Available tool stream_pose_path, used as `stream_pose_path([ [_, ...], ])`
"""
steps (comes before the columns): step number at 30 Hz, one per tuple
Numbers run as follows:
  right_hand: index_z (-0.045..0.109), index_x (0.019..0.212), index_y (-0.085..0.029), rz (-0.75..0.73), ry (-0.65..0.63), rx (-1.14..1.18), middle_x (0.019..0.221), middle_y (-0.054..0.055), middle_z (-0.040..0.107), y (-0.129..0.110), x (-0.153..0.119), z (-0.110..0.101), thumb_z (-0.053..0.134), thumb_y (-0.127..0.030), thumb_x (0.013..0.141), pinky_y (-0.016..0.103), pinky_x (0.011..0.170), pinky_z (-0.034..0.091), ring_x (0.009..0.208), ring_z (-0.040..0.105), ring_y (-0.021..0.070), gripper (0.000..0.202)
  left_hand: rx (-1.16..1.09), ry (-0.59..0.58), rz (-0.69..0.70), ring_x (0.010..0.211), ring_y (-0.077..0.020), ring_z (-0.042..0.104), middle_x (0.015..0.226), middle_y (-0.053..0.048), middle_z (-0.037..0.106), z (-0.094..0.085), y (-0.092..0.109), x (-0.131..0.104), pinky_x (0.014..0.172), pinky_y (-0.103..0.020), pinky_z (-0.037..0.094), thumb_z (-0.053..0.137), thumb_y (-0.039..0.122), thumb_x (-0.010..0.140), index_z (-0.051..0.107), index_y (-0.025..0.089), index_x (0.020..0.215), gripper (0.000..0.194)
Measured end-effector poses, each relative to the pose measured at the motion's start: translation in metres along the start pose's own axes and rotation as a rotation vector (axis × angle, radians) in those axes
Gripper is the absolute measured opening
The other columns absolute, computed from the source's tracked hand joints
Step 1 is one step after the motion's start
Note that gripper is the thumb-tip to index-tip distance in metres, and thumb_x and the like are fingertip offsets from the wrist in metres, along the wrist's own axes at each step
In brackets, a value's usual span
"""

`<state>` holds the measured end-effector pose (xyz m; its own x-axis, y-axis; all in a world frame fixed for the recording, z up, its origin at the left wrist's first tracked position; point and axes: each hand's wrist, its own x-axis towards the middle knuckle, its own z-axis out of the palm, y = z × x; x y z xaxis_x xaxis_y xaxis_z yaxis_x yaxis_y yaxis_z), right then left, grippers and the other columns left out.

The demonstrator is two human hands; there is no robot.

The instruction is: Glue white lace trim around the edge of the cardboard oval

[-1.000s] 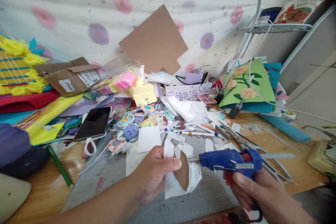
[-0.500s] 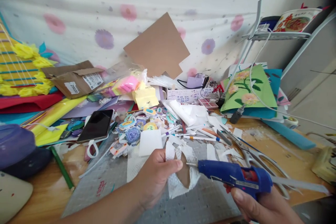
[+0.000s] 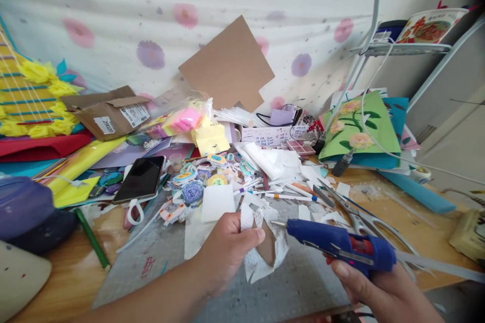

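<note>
Between the thumb and fingers of my left hand (image 3: 231, 245) is a small cardboard piece (image 3: 267, 242) with torn white paper (image 3: 279, 247) folded over its edges. Its brown middle shows as a pointed oval. My right hand (image 3: 373, 282) is wrapped round the handle of a blue hot glue gun (image 3: 337, 242). A long translucent glue stick (image 3: 435, 262) sticks out of its back end. The metal nozzle points left, at the upper right part of the white paper. Whether the tip touches the paper I cannot tell. Both hands are above a grey cutting mat (image 3: 151, 282).
Large scissors (image 3: 364, 222) lie right of the mat, behind the glue gun. A black phone (image 3: 140, 179), paper cut-outs (image 3: 193, 192), pens (image 3: 282, 196) and a white square (image 3: 217, 203) crowd the middle. A green pencil (image 3: 92, 239) lies left; a white rack (image 3: 407, 49) stands right.
The glue gun's nozzle has lifted slightly and its body has shifted a little right. The cardboard piece stays in my left hand, almost unmoved.
</note>
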<state>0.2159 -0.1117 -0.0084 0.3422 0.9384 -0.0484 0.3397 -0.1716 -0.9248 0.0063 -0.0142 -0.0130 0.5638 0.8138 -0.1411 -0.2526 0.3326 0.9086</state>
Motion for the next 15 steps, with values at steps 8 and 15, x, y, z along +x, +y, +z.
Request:
stream_pose_path([
  [8, 0.065, 0.067, -0.023, 0.004, -0.183, 0.121, 0.046, 0.001, 0.053, 0.016, 0.005, -0.015, 0.063, -0.056, 0.073, 0.032, 0.052, 0.049, 0.055, 0.057, 0.0222, 0.033, -0.133, 0.035, 0.023, 0.066, -0.0181, 0.061, 0.063, -0.003, 0.069, 0.004, 0.005, -0.002, 0.067, -0.028, 0.044, 0.071, 0.022, 0.065, 0.072, 0.017, 0.07, 0.008],
  [15, 0.058, 0.066, -0.02, 0.073, -0.24, 0.22, 0.048, -0.003, 0.046, 0.013, 0.009, -0.01, 0.063, -0.064, 0.069, 0.024, 0.042, 0.034, 0.044, 0.04, 0.0112, 0.044, -0.188, -0.084, -0.032, 0.054, -0.0142, 0.06, 0.06, -0.002, 0.069, 0.003, 0.007, -0.006, 0.064, -0.027, 0.046, 0.073, 0.023, 0.063, 0.073, 0.016, 0.07, 0.01],
])
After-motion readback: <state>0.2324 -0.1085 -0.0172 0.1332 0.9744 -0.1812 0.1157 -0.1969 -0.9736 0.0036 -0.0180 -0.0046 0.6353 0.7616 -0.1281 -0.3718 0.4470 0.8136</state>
